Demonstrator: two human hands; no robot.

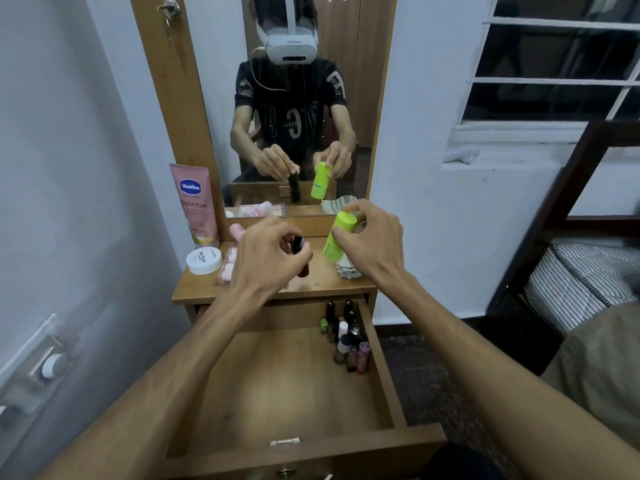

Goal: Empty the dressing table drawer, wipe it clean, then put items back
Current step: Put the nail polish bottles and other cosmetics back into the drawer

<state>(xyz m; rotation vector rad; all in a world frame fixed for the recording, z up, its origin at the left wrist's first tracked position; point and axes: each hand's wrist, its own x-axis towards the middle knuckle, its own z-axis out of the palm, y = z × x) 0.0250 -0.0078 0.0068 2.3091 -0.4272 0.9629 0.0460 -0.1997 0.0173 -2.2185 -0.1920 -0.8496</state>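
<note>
The drawer (291,382) of the dressing table stands pulled out, a shallow wooden tray with a smooth bare floor, its long sides running away from the person. A cluster of small nail polish bottles (346,337) stands upright in its far right corner. Above it, on the wooden surface (311,282), the left hand (266,258) pinches a small dark bottle (300,252), held roughly upright, fingers curled round it. The right hand (372,237) clasps a lime-green plastic cylinder bottle (337,239), tilted, its flat cap end up and toward the right, its lower end just above a folded striped cloth (348,270). Left of the hands stand a pink lotion tube (195,202) leaning at the mirror frame, a round white jar (203,260), and pale pink packets (229,263) partly hidden by the left hand. The mirror (298,98) behind reflects both hands. A bed with a striped mattress (581,278) lies to the right.
</note>
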